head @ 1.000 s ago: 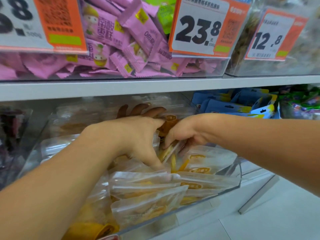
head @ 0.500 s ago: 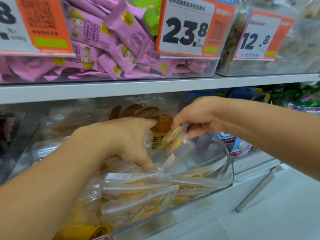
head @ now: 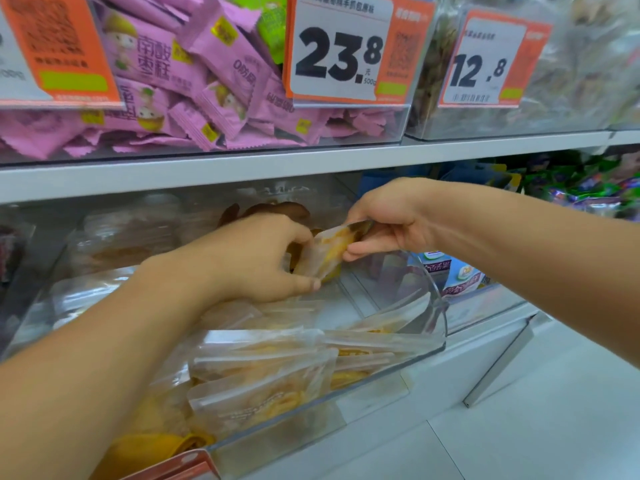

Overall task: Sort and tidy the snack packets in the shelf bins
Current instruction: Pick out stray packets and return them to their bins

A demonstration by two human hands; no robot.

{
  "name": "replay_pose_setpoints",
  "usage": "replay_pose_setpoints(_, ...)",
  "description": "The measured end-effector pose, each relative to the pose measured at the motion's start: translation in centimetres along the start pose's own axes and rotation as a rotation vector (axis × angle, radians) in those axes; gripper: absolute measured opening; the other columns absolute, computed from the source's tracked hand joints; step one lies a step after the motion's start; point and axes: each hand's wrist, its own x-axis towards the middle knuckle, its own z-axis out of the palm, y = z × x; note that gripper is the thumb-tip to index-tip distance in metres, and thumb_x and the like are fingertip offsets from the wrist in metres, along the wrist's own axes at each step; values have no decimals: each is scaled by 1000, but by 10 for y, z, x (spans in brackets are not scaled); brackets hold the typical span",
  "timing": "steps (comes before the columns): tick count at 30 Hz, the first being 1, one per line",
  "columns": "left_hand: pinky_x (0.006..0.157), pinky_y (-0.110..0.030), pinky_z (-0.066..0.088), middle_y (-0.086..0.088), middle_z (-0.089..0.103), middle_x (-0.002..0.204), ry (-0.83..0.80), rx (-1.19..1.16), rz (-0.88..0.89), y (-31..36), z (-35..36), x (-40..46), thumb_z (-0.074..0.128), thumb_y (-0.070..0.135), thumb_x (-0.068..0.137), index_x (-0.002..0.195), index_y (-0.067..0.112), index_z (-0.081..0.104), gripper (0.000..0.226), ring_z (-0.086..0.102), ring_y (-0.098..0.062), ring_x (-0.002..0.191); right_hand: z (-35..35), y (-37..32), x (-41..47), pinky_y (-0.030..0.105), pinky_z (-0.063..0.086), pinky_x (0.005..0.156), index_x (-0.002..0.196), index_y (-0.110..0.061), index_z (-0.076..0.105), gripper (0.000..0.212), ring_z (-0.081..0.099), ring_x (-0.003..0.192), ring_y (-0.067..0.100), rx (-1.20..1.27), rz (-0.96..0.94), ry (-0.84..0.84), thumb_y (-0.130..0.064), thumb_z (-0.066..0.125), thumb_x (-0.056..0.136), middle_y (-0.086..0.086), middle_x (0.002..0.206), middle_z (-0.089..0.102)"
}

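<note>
A packet is being lifted over the open bin: the right hand pinches its upper end between thumb and fingers, the left hand curls round its lower end. Next, I judge, it must be laid flat on the packets below the fingers.

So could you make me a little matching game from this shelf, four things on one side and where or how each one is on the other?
Things:
1. pink packets
2. clear packet of yellow snack
3. 23.8 price tag
4. blue packets

Places or states:
A. stuck on the front of the upper bin
B. held between both hands
C. in the bin to the right of the open one
D. piled in the upper bin

Pairs: 1-D, 2-B, 3-A, 4-C
</note>
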Motion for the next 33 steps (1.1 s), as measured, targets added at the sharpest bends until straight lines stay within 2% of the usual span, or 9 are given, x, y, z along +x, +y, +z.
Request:
replay_pose_setpoints(5,72,-32,43,9,59,79,96,-3,-59,-9,7,5,55,57,92,72,26,60,37,54,-13,75,0,1,-9,37,63,60,131,-1,49,51,70,63,31,-142,-98,45,-41,55,99,28,91,72)
replay_pose_setpoints(10,59,-30,36,4,56,65,105,-59,-108,-2,6,8,51,50,98,61,22,55,47,52,-12,63,4,14,-12,16,48,64,131,-25,56,70,58,71,1,-974,-563,31,-44,86,70,-10,100,61)
replay_pose_setpoints(15,65,-33,44,1,60,68,113,-81,-94,1,6,7,45,51,99,66,19,58,47,53,-13,64,26,17,0,29,40,55,80,-28,49,62,53,69,12,-1166,-696,250,-74,80,53,-10,76,53)
replay_pose_setpoints(19,72,-31,46,3,65,76,65,-170,-110,1,1,5,32,69,91,75,20,66,62,59,-11,74,24,7,13,28,38,51,68,-23,48,41,57,69,22,-1262,-719,304,-49,78,76,-4,69,52)
replay_pose_setpoints(24,86,-37,53,11,62,102,47,-8,-93,0,-5,4,83,57,65,100,29,62,50,60,-15,93,0,11,18,32,49,67,83,-16,63,9,57,80,30,-1433,-774,467,-8,63,87,4,81,58)
replay_pose_setpoints(27,80,-36,52,12,55,92,143,48,-68,10,-3,7,86,34,67,84,30,55,36,56,-15,87,1,17,16,33,38,62,64,-19,33,37,47,74,29,-1478,-752,515,-7,59,87,-2,65,33)
replay_pose_setpoints(29,74,-33,48,9,53,88,222,116,-117,12,-1,9,80,26,73,77,28,52,29,55,-19,85,0,15,13,33,41,65,68,-18,42,26,53,80,30,-1447,-722,474,-6,57,85,1,69,42)
replay_pose_setpoints(31,71,-31,46,7,59,90,250,137,-177,12,0,10,78,26,75,77,26,55,23,58,-23,85,-9,15,2,32,48,73,94,-13,64,10,59,90,27,-1343,-722,366,-12,59,86,3,89,60)
replay_pose_setpoints(33,71,-30,48,6,63,89,229,116,-207,11,-1,12,79,31,76,79,25,59,21,60,-22,84,-20,17,-26,27,47,78,119,-22,66,30,57,91,13,-1189,-719,222,-32,65,91,-9,100,60)
